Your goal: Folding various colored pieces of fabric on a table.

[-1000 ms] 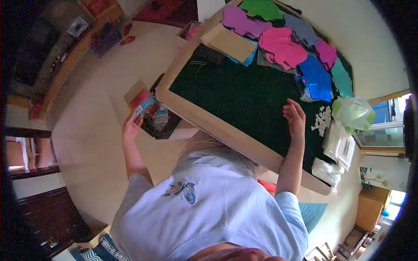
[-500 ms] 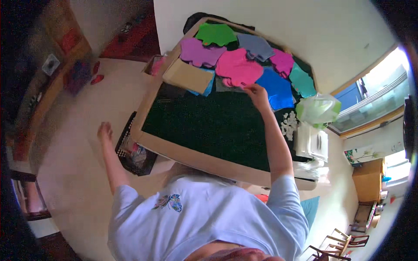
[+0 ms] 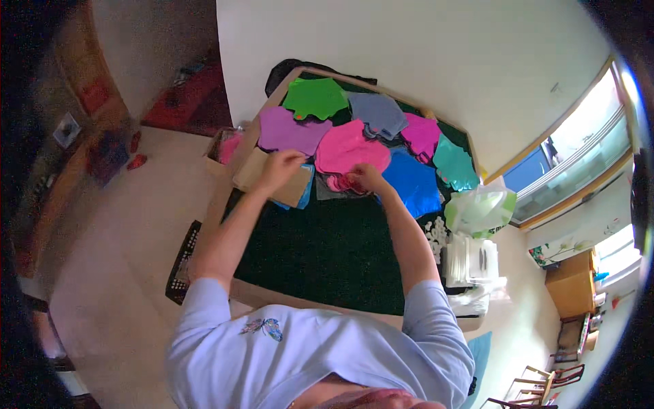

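Observation:
A stack of pink cut-out sheets [image 3: 351, 146] with scalloped lower edges lies in the middle of the dark green tabletop [image 3: 317, 252]. My right hand [image 3: 368, 178] is closed at its near edge, thumb and fingers pinching the small pink lobes there. Over the tan board [image 3: 253, 170], just left of the stack, is my left hand [image 3: 281, 168]. Its fingers stretch toward the pink stack, apart from it, and nothing shows in them. A purple stack [image 3: 293, 131] sits beyond that hand, and a blue sheet pile [image 3: 411, 184] is beside my right wrist.
Green [image 3: 315, 99], grey-blue [image 3: 378, 114], magenta [image 3: 421, 135] and teal [image 3: 455, 163] stacks line the far side. At the right edge are a plastic bag [image 3: 479, 210], small white pieces [image 3: 436, 235] and clear packets [image 3: 470, 261]. A black basket [image 3: 182, 262] stands on the floor at left.
My left hand has come up from beside the table to above the tan board. My right hand remains at the pink stack's near edge, where the lobes now look bunched. The view has shifted.

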Motion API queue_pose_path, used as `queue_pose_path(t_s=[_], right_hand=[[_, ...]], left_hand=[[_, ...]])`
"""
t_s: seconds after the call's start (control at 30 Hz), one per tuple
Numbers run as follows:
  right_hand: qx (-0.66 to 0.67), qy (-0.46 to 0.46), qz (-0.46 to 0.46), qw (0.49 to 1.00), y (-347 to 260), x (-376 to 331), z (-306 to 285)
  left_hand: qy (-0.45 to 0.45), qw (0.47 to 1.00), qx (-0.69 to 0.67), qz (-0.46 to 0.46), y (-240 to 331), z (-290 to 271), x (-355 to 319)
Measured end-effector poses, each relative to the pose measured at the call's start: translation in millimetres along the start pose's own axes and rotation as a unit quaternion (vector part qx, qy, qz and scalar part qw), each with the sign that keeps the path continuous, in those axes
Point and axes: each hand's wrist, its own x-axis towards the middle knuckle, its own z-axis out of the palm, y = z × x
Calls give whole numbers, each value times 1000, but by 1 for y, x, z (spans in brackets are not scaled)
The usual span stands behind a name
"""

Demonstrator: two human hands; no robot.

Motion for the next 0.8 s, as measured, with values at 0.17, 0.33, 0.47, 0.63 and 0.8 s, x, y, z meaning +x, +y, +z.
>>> queue_pose_path(t_s=[0.17, 0.33, 0.47, 0.63, 0.8], right_hand=[[62, 20, -47, 997, 0, 12, -16], [160, 106, -107, 976, -37, 5, -28], [167, 135, -153, 965, -27, 7, -42], [66, 92, -136, 984, 1, 33, -34], [84, 81, -7, 993, 8, 36, -35]], left_hand=[[22, 953, 212, 215, -12, 88, 59], [5, 965, 228, 132, -37, 103, 92], [-19, 980, 171, 98, -22, 108, 98], [-17, 986, 159, 35, -35, 100, 100], [18, 996, 90, 3, -45, 94, 97]])
